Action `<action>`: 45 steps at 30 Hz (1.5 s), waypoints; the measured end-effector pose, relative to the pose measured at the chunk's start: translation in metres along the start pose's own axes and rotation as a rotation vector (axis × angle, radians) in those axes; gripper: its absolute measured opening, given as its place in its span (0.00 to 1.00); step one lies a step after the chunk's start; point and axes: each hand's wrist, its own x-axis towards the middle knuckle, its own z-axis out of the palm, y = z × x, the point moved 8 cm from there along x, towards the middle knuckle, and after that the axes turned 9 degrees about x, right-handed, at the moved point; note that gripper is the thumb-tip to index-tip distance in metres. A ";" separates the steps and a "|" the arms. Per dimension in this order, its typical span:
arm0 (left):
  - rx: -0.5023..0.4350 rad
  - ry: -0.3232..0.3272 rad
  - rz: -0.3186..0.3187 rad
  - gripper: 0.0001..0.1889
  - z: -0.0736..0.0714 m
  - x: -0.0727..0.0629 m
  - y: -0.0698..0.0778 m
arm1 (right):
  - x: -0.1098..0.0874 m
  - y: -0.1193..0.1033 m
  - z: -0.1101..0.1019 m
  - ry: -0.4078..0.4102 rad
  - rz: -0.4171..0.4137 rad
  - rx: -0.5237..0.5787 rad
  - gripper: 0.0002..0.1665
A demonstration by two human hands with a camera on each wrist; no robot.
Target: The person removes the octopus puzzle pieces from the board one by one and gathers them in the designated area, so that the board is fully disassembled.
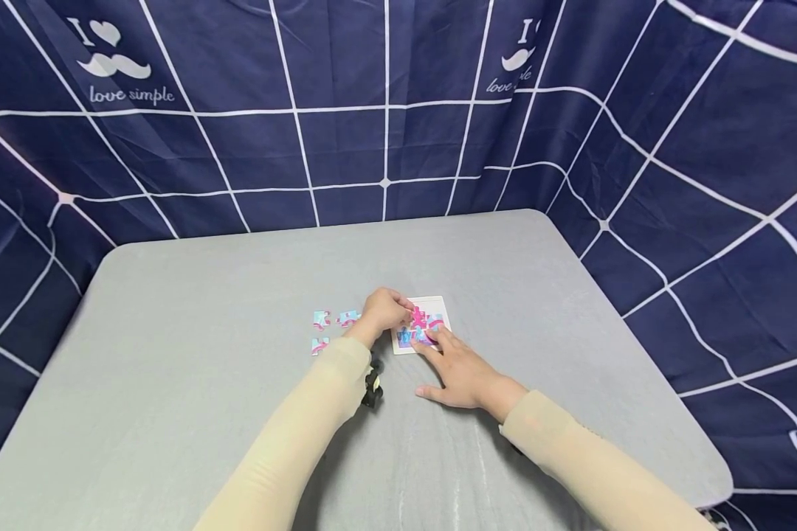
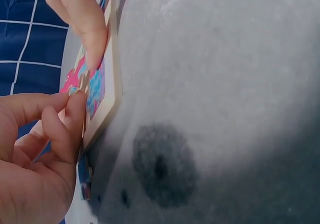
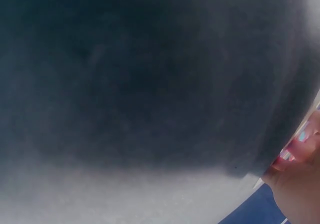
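Note:
A white-framed puzzle board (image 1: 436, 300) lies on the table with pink and blue-purple jigsaw pieces (image 1: 419, 317) in it. At its left side, my left hand (image 1: 381, 310) pinches a small jigsaw piece (image 2: 74, 90) between thumb and forefinger; the fingers hide most of it. My right hand (image 1: 463, 372) is spread at the board's near right corner, its fingertips resting on the pieces and its thumb apart over the table. In the left wrist view, a right-hand finger presses on the blue-purple piece (image 2: 95, 91). Only part of the right hand (image 3: 297, 184) shows in the right wrist view.
Left of the board lie loose jigsaw pieces: one at the upper left (image 1: 322, 318), one beside the left wrist (image 1: 347, 318) and one lower down (image 1: 319, 345). The grey table (image 1: 206, 354) has rounded corners. A dark blue curtain (image 1: 345, 147) with white lines surrounds its far sides.

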 end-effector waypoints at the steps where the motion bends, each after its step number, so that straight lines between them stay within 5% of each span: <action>1: -0.017 -0.003 -0.001 0.07 0.000 0.000 -0.001 | 0.000 0.000 0.000 -0.007 0.008 0.000 0.47; 14: -0.210 -0.065 -0.031 0.10 -0.012 -0.004 -0.011 | 0.000 0.003 0.004 -0.035 0.047 0.010 0.47; 32: -0.223 -0.142 -0.037 0.14 -0.050 -0.014 -0.030 | -0.002 0.003 0.004 -0.030 0.046 0.015 0.47; 45: -0.141 -0.175 -0.041 0.13 -0.069 -0.030 -0.051 | -0.001 0.003 0.005 -0.014 0.036 0.017 0.47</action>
